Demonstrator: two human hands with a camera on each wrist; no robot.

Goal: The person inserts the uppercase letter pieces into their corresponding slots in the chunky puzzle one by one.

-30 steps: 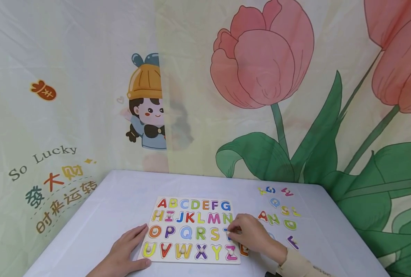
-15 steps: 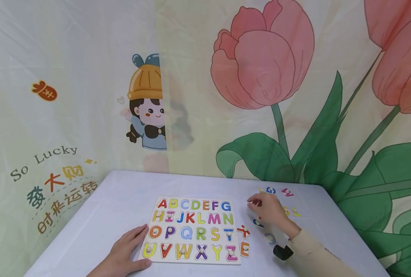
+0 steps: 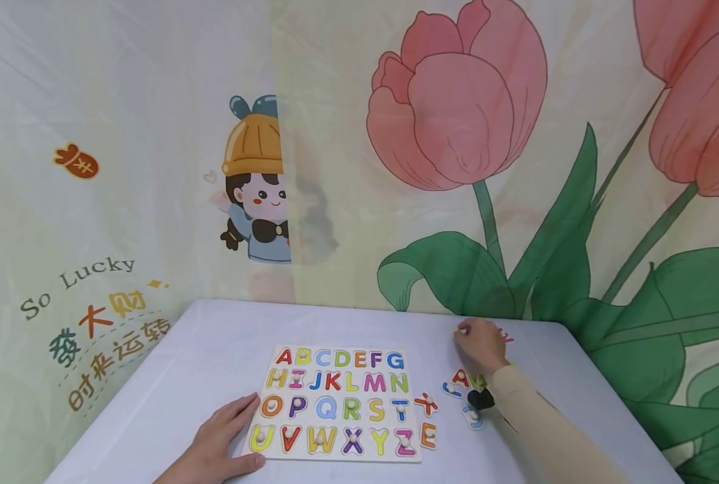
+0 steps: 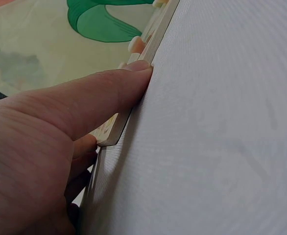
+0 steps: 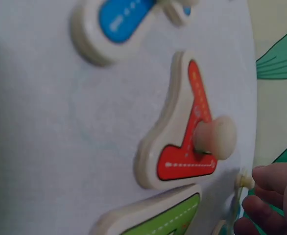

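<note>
My left hand (image 3: 216, 437) rests at the near left corner of a white alphabet puzzle board (image 3: 335, 460). Its thumb (image 4: 104, 93) lies along the board's edge in the left wrist view, and its fingers touch the left side. At the far right of the table, my right hand (image 3: 482, 344) has bent fingertips beside a yellow letter piece (image 3: 456, 330). In the right wrist view those fingertips come right up to a small pale knob (image 5: 244, 180). Whether they pinch it cannot be made out. My hand hides part of the piece.
Right of the board lie a red letter piece (image 3: 426, 405) and an orange E (image 3: 428, 437). Farther right are a red A (image 3: 459, 378), a blue J (image 3: 452, 390) and a light blue piece (image 3: 473, 418). A pink piece (image 3: 506, 335) shows behind my right hand.
My right hand has left the blue T at the board's right edge and moved right and away to the far pieces. A red letter piece beside the board came into view. My left hand stayed still.
</note>
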